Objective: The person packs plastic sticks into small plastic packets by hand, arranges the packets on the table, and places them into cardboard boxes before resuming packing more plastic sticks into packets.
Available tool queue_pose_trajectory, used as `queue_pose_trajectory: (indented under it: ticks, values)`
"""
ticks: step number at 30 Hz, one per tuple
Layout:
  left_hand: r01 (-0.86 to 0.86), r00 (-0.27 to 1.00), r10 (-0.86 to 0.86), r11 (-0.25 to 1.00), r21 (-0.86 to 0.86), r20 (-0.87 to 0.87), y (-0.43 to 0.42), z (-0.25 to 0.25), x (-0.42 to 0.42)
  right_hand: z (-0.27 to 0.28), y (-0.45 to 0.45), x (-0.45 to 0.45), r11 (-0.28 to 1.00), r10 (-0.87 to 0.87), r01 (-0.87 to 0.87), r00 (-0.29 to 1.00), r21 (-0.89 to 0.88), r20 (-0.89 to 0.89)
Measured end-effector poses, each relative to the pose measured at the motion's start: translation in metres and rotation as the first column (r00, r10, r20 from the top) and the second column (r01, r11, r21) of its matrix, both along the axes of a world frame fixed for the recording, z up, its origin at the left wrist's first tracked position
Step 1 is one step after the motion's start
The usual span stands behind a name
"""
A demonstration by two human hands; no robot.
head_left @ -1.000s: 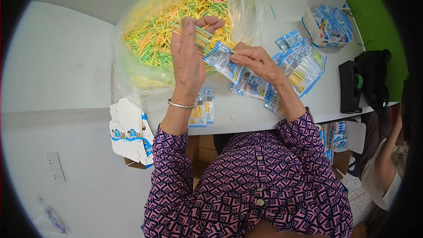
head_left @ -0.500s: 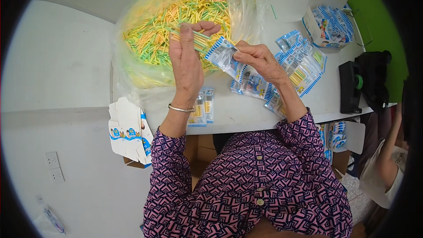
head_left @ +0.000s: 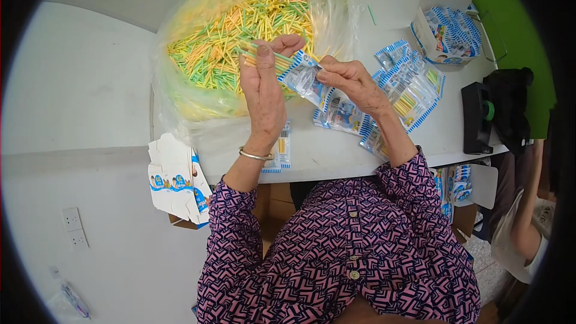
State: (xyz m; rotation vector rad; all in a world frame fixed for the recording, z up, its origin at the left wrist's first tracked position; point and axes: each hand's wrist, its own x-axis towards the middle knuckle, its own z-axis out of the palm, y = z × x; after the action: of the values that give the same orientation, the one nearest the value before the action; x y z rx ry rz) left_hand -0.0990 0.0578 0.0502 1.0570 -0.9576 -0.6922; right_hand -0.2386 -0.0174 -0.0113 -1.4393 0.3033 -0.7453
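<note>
My left hand (head_left: 264,84) pinches several yellow, green and orange sticks (head_left: 251,54) under its thumb. Their right ends meet the mouth of a small clear packet (head_left: 306,79) with blue-striped edges; how far they reach inside is hard to tell. My right hand (head_left: 354,84) holds that packet's right edge between thumb and fingers. Behind my left hand, a big clear plastic bag (head_left: 336,18) holds a heap of similar sticks (head_left: 210,42). More packets (head_left: 411,93) lie to the right of my right hand, some with sticks inside. Two packets (head_left: 284,147) are partly hidden by my left wrist.
An open white box (head_left: 444,36) full of packets stands at the back right. A black tape dispenser (head_left: 477,117) is at the right edge. Flattened cartons (head_left: 174,180) sit at the lower left. Another person's arm (head_left: 529,204) shows at the far right.
My left hand has moved right and slightly down with the sticks, closer to the packet. My right hand has hardly moved and keeps its hold.
</note>
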Motion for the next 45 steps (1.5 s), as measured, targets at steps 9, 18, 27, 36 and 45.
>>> queue_pose_trajectory:
  ticks: [9, 18, 27, 36, 45]
  values:
    - [0.081, 0.933, -0.109, 0.992, 0.096, 0.343, 0.008, 0.004, 0.008, 0.0, 0.001, 0.001, 0.995, 0.019, -0.022, 0.999, -0.093, -0.03]
    - [0.243, 0.962, -0.259, 0.957, 0.156, 0.089, -0.001, -0.006, 0.018, -0.007, 0.002, 0.008, 0.997, -0.041, 0.04, 0.999, 0.062, 0.018]
    - [0.019, 0.698, -0.18, 0.972, 0.233, 0.693, -0.002, 0.017, 0.04, 0.007, 0.001, 0.029, 0.981, -0.068, 0.047, 0.992, 0.187, 0.108]
    - [0.042, 0.754, -0.21, 0.961, 0.273, 0.622, -0.011, 0.022, 0.061, 0.011, 0.0, 0.029, 0.978, -0.103, 0.076, 0.985, 0.195, 0.137]
    - [0.149, 0.848, -0.242, 0.963, 0.226, 0.471, -0.009, 0.031, 0.053, 0.012, 0.001, 0.031, 0.959, -0.084, 0.024, 0.976, 0.283, 0.2]
